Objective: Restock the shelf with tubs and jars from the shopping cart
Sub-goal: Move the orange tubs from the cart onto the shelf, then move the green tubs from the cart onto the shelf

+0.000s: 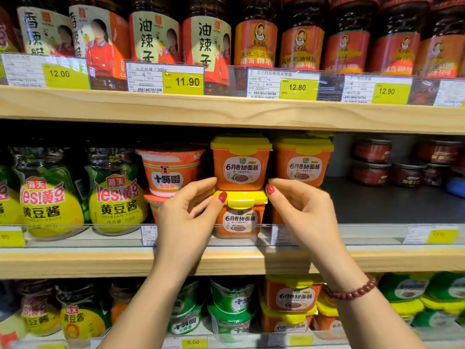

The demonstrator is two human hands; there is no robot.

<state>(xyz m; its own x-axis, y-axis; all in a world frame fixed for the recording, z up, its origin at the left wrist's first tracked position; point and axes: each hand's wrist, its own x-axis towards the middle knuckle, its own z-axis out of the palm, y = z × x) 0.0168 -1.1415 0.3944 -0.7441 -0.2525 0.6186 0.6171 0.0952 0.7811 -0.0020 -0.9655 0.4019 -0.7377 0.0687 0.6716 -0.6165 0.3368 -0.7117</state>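
Note:
Two orange tubs with yellow lids are stacked on the middle shelf (377,258): the upper tub (240,163) sits on the lower tub (239,219). My left hand (186,215) is at their left side, its forefinger lying against the upper tub's bottom corner and its thumb tip on the lower tub's lid. My right hand (302,210) is at the right side, one fingertip touching the upper tub's bottom right corner, the other fingers loosely bent. Neither hand wraps around a tub. The shopping cart is out of view.
A second stack of orange tubs (303,159) stands just right, round orange cups (171,170) just left, and soybean paste jars (115,197) further left. Bare dark shelf floor (382,200) lies to the right, with small dark jars (372,161) behind. Chili jars fill the top shelf.

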